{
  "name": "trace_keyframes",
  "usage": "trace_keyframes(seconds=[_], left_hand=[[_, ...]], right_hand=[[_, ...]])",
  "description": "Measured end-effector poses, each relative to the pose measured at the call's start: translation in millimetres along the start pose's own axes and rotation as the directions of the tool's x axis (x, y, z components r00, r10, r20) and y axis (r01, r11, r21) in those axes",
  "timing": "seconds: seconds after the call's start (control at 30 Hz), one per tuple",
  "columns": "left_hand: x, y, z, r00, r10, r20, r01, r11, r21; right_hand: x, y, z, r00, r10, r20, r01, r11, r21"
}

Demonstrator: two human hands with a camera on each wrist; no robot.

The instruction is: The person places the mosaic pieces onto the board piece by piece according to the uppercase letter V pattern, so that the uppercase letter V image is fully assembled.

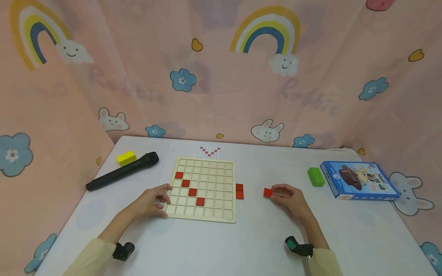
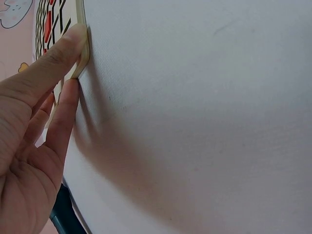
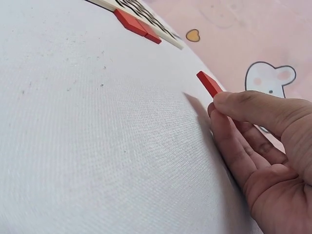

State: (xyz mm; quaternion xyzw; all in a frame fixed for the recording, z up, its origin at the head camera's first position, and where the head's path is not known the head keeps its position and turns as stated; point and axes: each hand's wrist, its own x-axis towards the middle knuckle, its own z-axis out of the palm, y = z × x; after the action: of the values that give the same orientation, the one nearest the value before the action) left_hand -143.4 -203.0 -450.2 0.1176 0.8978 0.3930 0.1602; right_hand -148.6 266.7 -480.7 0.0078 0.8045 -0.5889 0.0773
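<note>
Apparently for steadiness, left hand (image 1: pixel 150 201) grips grid board (image 1: pixel 214 207) by one corner; right hand (image 1: pixel 290 198) fingertips pinch red tile (image 1: pixel 267 193).

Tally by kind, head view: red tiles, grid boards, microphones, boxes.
Red tiles: 7 (4 on the grid board, 2 beside it, 1 in the right hand)
Grid board: 1
Black microphone: 1
Blue box: 1
Total: 10
</note>
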Motion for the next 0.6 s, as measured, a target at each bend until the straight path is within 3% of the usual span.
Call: trace_keyframes(seconds=[0.27, 0.6], left_hand=[[-3.0, 0.1, 0.0, 1.0, -0.002, 0.001, 0.002, 1.0, -0.01], [-1.3, 1.0, 1.4, 1.0, -0.009, -0.012, 0.009, 1.0, -0.011]], right_hand=[[-3.5, -3, 2, 0.999, 0.041, -0.008, -0.04, 0.997, 0.06], [-7.9, -3, 11, 1.0, 0.004, -0.005, -0.003, 0.995, 0.1]])
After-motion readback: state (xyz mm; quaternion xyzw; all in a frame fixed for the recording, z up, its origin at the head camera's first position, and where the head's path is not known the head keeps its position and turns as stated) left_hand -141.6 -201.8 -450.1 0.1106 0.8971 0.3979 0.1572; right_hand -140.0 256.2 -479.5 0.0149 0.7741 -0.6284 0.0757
